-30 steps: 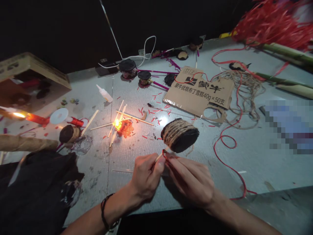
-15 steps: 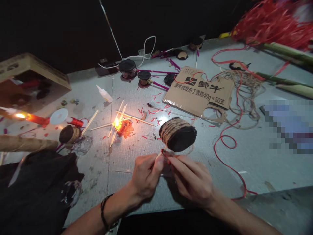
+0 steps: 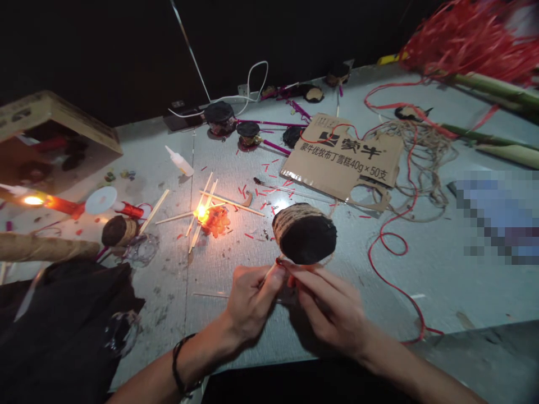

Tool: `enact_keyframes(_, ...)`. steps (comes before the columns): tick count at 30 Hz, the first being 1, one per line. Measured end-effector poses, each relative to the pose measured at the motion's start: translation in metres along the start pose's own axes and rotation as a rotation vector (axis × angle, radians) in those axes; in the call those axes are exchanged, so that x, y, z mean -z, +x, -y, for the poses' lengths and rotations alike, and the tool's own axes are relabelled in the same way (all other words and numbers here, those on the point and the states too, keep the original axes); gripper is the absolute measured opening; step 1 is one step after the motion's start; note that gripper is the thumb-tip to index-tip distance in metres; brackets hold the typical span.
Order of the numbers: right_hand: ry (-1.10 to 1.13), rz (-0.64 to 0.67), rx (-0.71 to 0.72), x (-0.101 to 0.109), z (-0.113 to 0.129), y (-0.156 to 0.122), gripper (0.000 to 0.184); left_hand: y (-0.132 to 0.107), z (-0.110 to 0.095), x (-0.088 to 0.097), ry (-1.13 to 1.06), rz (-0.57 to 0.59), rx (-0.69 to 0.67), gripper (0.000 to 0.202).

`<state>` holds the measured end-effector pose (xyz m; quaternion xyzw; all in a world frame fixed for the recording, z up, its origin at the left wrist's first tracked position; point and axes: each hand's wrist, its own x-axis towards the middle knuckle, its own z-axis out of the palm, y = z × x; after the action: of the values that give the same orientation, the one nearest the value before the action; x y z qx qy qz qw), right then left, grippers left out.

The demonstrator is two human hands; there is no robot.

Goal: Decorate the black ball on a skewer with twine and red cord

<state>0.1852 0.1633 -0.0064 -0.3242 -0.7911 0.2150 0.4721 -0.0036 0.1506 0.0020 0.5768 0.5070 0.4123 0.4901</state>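
A small black drum [image 3: 309, 239], its side wound with rough twine, stands tilted on a thin wooden stick [image 3: 270, 271]. My left hand [image 3: 254, 297] is closed around that stick just below the drum, thumb on top. At the top of the stick sits a bit of red cord [image 3: 279, 261]. My right hand [image 3: 334, 308] pinches there with thumb and forefinger; the fingertips partly hide the cord. A loose twine end [image 3: 333, 209] sticks out behind the drum.
A flame [image 3: 202, 212] burns amid crossed wooden sticks and melted red wax [image 3: 217, 223]. Another lit candle [image 3: 63, 205] is at the left, near black cloth [image 3: 63, 314]. Cardboard [image 3: 349, 157], tangled twine [image 3: 427, 151], red cord [image 3: 381, 235], a glue bottle [image 3: 180, 163] and several similar drums [image 3: 219, 115] lie around.
The drum has turned a little, so more of its black face shows, and it has shifted slightly left. Both hands keep their hold in nearly the same place.
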Motion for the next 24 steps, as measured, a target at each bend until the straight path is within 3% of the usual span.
enact_keyframes(5, 0.142, -0.031, -0.092, 0.001, 0.004, 0.006, 0.050, -0.002, 0.001, -0.002, -0.072, -0.010, 0.076, 0.064)
enact_keyframes(13, 0.152, -0.023, -0.192, 0.003, 0.006, 0.012, 0.028, -0.003, 0.004, -0.002, -0.284, -0.013, 0.152, 0.069)
enact_keyframes(20, 0.265, -0.016, -0.381, 0.005, 0.010, 0.017, 0.007, 0.000, 0.011, -0.005, -0.740, 0.116, 0.289, 0.077)
enact_keyframes(24, 0.314, -0.045, -0.401, 0.017, 0.009, 0.019, 0.021, 0.006, 0.004, -0.001, -0.951, 0.242, 0.381, 0.077)
